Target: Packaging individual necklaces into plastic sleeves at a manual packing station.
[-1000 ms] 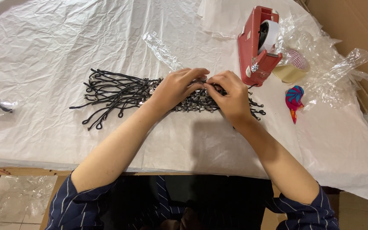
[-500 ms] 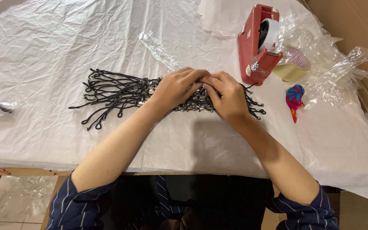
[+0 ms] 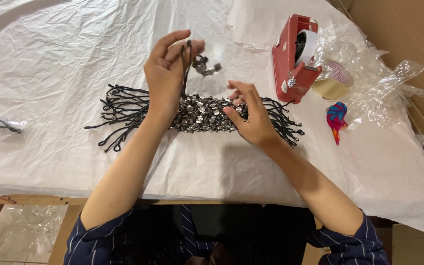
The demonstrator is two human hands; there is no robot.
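Bare sheet (image 3: 50, 59) open at 9–11 o'clock. Left hand (image 3: 165, 73), now raised, pinches one cord (image 3: 199, 63); right hand (image 3: 249, 115), half-open, presses bundle (image 3: 202, 114).

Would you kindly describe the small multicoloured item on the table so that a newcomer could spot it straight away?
Start at the red tape dispenser at the far right of the white-covered table. Just nearer the person from it, beside the crumpled clear plastic, lies the small multicoloured item. It alone carries swirled blue, pink and orange; everything around it is red, white, clear or black.
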